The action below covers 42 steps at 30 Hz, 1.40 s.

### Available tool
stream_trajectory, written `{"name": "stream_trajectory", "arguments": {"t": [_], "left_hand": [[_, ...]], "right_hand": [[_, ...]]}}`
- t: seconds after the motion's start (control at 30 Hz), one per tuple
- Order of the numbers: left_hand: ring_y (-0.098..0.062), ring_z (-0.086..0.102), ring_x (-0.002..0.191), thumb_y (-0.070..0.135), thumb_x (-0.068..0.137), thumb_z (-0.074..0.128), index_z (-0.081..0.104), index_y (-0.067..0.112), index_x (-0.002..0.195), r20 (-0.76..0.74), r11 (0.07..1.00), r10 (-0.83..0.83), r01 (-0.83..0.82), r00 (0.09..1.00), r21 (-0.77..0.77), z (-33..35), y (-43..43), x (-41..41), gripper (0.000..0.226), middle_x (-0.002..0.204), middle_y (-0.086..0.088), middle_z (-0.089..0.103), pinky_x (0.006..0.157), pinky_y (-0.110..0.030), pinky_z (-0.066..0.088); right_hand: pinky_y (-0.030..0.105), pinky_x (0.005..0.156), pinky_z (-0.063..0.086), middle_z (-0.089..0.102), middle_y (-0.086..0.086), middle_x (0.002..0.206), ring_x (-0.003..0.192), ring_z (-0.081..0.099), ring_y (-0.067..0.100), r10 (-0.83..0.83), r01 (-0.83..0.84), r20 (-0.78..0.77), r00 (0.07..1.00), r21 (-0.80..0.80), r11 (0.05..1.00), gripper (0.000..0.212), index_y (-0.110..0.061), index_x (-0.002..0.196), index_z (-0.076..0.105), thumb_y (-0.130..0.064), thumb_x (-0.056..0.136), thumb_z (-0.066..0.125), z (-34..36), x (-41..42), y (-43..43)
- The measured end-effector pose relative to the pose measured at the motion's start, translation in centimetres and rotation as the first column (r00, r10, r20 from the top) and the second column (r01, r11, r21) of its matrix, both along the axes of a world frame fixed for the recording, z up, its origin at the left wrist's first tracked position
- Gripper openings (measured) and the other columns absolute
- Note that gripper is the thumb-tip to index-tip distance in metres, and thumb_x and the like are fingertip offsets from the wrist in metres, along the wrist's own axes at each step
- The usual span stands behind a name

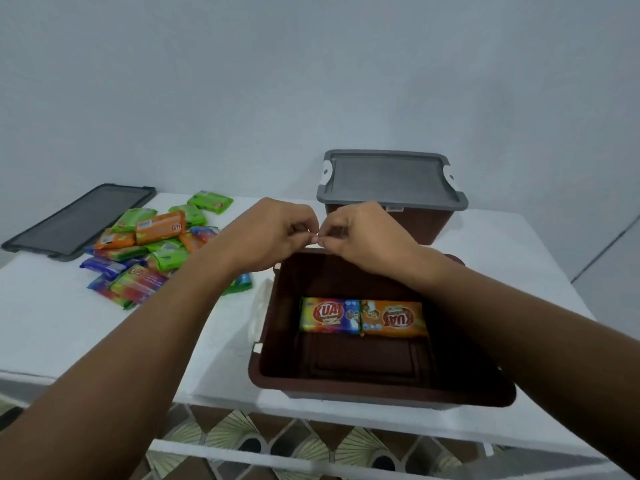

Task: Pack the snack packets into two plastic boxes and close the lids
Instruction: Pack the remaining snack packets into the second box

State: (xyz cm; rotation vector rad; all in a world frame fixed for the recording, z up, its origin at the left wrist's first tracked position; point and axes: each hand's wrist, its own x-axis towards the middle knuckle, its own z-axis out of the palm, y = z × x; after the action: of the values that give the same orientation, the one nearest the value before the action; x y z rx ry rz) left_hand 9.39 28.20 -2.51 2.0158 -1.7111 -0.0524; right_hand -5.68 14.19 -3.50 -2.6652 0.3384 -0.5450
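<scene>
White table (pixel 52 323): left hand (pixel 273 233) and right hand (pixel 363 233) meet, fingers curled, over the open brown box (pixel 346 393) holding two KUAT packets (pixel 362 317); any pinched object cannot be told. Remaining snack packets (pixel 152 251), piled left, should be laid flat in rows.

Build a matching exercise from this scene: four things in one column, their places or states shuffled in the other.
1. near box
2. far box
3. loose lid
4. packet pile

A. grey lid on
B. flat, farthest left
C. holds two packets
D. heaped left of the near box

Pairs: 1-C, 2-A, 3-B, 4-D
</scene>
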Motion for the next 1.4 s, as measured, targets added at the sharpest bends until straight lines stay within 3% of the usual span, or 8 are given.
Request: {"name": "stream_trajectory", "arguments": {"t": [0.23, 0.37, 0.63, 0.77, 0.87, 1.0, 1.2, 1.4], "left_hand": [[-0.008, 0.066, 0.071, 0.020, 0.090, 0.074, 0.074, 0.025, 0.089, -0.047, 0.998, 0.059, -0.059, 0.997, 0.015, 1.4, 4.9, 9.0, 0.005, 0.075, 0.013, 0.071, 0.071, -0.034, 0.056], [-0.015, 0.068, 0.075, 0.019, 0.090, 0.073, 0.076, 0.024, 0.091, -0.042, 0.996, 0.085, -0.083, 0.996, 0.032, 1.0, 8.4, 14.3, 0.006, 0.081, 0.009, 0.073, 0.072, -0.039, 0.057], [-0.004, 0.064, 0.076, 0.023, 0.090, 0.074, 0.079, 0.025, 0.092, -0.028, 0.996, 0.028, -0.025, 0.999, 0.088, -1.1, 13.1, 20.9, 0.006, 0.086, 0.013, 0.073, 0.069, -0.027, 0.050], [0.004, 0.058, 0.069, 0.025, 0.089, 0.075, 0.080, 0.025, 0.094, -0.045, 0.990, 0.040, -0.033, 0.998, 0.138, -2.5, 13.6, 22.6, 0.007, 0.079, 0.017, 0.067, 0.062, -0.017, 0.040], [-0.001, 0.060, 0.067, 0.025, 0.091, 0.073, 0.079, 0.025, 0.092, -0.033, 0.971, 0.064, -0.055, 0.997, 0.233, -3.8, 13.3, 23.2, 0.006, 0.079, 0.012, 0.069, 0.065, -0.026, 0.047], [-0.014, 0.064, 0.077, 0.034, 0.090, 0.071, 0.066, 0.026, 0.079, 0.050, 0.918, 0.070, -0.084, 0.996, 0.387, -5.9, 12.2, 23.0, 0.014, 0.086, 0.006, 0.069, 0.069, -0.034, 0.053], [-0.018, 0.056, 0.104, 0.043, 0.080, 0.079, 0.059, 0.026, 0.126, 0.178, 0.873, -0.015, -0.073, 0.984, 0.482, -7.6, 10.9, 22.9, 0.053, 0.116, 0.003, 0.059, 0.092, -0.038, 0.051], [-0.018, 0.063, 0.090, 0.024, 0.087, 0.067, 0.062, 0.026, 0.120, 0.211, 0.868, -0.007, -0.099, 0.977, 0.487, -6.4, 10.3, 23.8, 0.034, 0.106, 0.000, 0.068, 0.081, -0.038, 0.057]], "right_hand": [[0.017, 0.065, 0.046, 0.071, -0.010, 0.082, 0.065, 0.059, -0.003, -0.073, 0.074, -0.015, 0.997, 0.110, 0.991, 0.011, -0.023, 0.097, 0.076, -0.027, 0.088, 0.071, 1.6, 7.3, 2.6], [0.020, 0.063, 0.045, 0.069, -0.013, 0.075, 0.065, 0.059, -0.002, -0.088, 0.091, -0.032, 0.996, 0.126, 0.988, 0.004, -0.025, 0.085, 0.077, -0.025, 0.085, 0.073, 1.1, 12.4, 5.4], [0.010, 0.053, 0.039, 0.065, -0.017, 0.064, 0.055, 0.057, -0.006, -0.027, 0.046, -0.130, 0.991, 0.148, 0.988, 0.006, -0.019, 0.079, 0.079, -0.015, 0.080, 0.074, -0.7, 19.4, 10.8], [0.018, 0.064, 0.046, 0.069, -0.012, 0.072, 0.069, 0.062, 0.001, 0.002, 0.018, -0.265, 0.964, 0.072, 0.997, 0.007, -0.018, 0.081, 0.079, -0.014, 0.082, 0.073, -1.8, 21.3, 12.3], [0.026, 0.072, 0.050, 0.071, -0.005, 0.086, 0.082, 0.064, 0.011, 0.028, -0.014, -0.463, 0.886, 0.034, 0.999, 0.004, -0.019, 0.085, 0.074, -0.018, 0.082, 0.076, -2.9, 22.4, 12.8], [0.030, 0.077, 0.049, 0.063, -0.001, 0.109, 0.099, 0.059, 0.018, -0.019, -0.128, -0.672, 0.741, -0.169, 0.977, 0.049, -0.021, 0.115, 0.066, -0.042, 0.075, 0.083, -4.8, 23.3, 13.9], [0.032, 0.088, 0.050, 0.058, 0.005, 0.126, 0.114, 0.056, 0.022, -0.005, -0.218, -0.700, 0.714, -0.229, 0.949, 0.060, -0.017, 0.132, 0.055, -0.027, 0.079, 0.082, -6.1, 23.9, 14.5], [0.023, 0.072, 0.045, 0.061, 0.000, 0.103, 0.090, 0.057, 0.015, -0.007, -0.097, -0.700, 0.714, -0.109, 0.989, 0.037, -0.018, 0.130, 0.056, -0.021, 0.094, 0.063, -4.8, 23.9, 14.0]]}}
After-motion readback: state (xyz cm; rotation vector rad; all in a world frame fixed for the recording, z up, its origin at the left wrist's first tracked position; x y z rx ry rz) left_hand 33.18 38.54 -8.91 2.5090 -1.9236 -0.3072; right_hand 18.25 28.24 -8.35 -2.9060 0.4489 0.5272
